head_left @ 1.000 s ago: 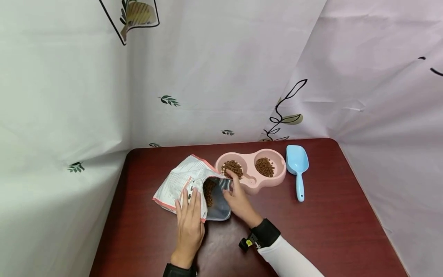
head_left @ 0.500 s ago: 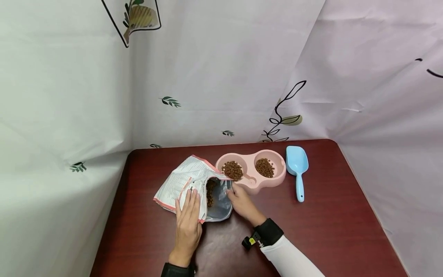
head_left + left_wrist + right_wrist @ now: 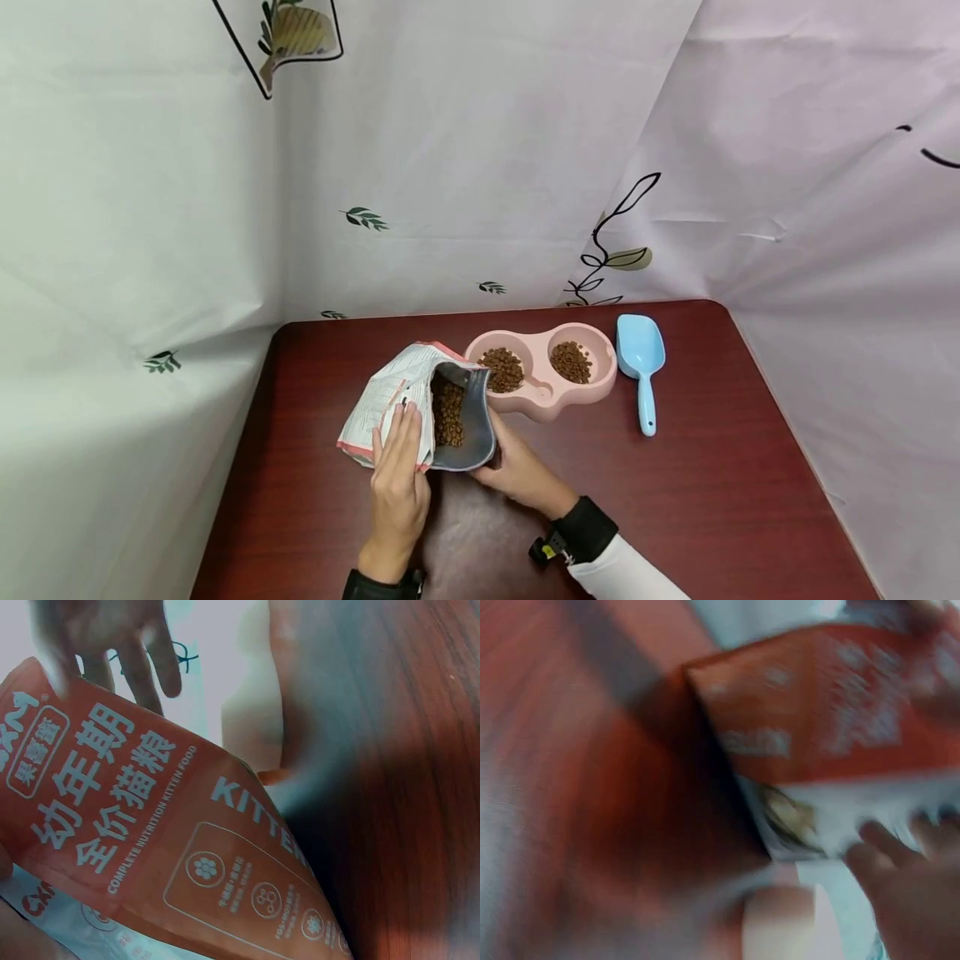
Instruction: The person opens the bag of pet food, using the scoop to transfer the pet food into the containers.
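An opened bag of kitten food (image 3: 401, 383) leans on its side, its mouth towards the right with brown kibble (image 3: 448, 414) inside. Its orange printed side shows close up in the left wrist view. Straight fingers of my left hand (image 3: 401, 492) rest against the bag's white side. My right hand (image 3: 521, 473) is at the bag's lower right edge, its fingers hidden behind it from above. In the left wrist view that right hand (image 3: 124, 637) has its fingers extended beside the bag.
Right of the bag stands a pink double bowl (image 3: 542, 392) with kibble in both hollows; the bag's mouth overlaps its left rim in this view. A light blue scoop (image 3: 641, 350) lies further right on the dark red table (image 3: 720, 475). Patterned cloth (image 3: 465, 167) hangs behind.
The right hand has let go of the bag's right edge and moved lower. The bag's mouth has tipped up and opened wider, showing more kibble. The left hand stays on the bag.
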Motion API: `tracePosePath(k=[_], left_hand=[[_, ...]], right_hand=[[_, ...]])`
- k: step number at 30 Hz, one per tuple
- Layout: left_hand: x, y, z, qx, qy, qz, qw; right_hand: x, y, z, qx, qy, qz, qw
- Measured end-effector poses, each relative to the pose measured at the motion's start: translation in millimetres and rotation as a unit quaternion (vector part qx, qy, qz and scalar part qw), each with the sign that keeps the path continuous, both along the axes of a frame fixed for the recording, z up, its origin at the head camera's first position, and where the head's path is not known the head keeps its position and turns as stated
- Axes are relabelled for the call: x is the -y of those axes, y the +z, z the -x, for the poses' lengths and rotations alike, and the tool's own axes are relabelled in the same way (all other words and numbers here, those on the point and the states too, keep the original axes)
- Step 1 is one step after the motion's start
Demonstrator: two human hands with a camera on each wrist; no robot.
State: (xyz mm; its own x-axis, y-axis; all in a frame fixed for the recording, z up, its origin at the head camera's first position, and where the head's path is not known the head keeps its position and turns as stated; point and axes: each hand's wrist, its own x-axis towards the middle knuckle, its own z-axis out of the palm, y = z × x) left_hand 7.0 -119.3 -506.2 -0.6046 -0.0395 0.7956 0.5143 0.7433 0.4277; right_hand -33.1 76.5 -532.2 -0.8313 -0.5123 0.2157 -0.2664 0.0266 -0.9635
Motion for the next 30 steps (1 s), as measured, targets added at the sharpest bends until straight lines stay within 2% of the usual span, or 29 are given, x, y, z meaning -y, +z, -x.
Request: tracePosePath(k=[2,4,5,7,17,21,25,30], left_hand=[[0,1.5,0.0,0.009,0.000,-0.001,1.0000],[-1,2.1,0.2,0.017,0.000,0.000,0.9998],[-1,2.2,0.3,0.022,0.000,0.001,0.9998],[-1,2.2,0.5,0.029,0.002,0.004,0.9996],[-1,3.9,0.6,0.033,0.009,0.007,0.9994],[-3,8.1,-2.0,0.038,0.008,-0.001,0.9992],[-5,16.0,-5.1,0.048,0.008,-0.042,0.9979],[-4,28.9,-9.9,0.048,0.018,-0.120,0.9914]], right_hand=[[8,-4.4,-2.4,-0.052,-0.077,-0.050,0.994],[14,-7.6,-3.8,-0.081,-0.137,-0.069,0.985],[16,-9.1,-3.9,-0.093,-0.159,-0.069,0.980],[19,-11.2,-2.9,-0.107,-0.176,-0.048,0.977],[23,-11.7,-1.2,-0.139,-0.178,0.005,0.974],[20,-6.3,-3.0,-0.156,-0.178,-0.002,0.972],[12,7.2,-6.3,-0.230,-0.165,-0.034,0.959],[5,33.8,-11.1,-0.323,-0.132,-0.072,0.935]])
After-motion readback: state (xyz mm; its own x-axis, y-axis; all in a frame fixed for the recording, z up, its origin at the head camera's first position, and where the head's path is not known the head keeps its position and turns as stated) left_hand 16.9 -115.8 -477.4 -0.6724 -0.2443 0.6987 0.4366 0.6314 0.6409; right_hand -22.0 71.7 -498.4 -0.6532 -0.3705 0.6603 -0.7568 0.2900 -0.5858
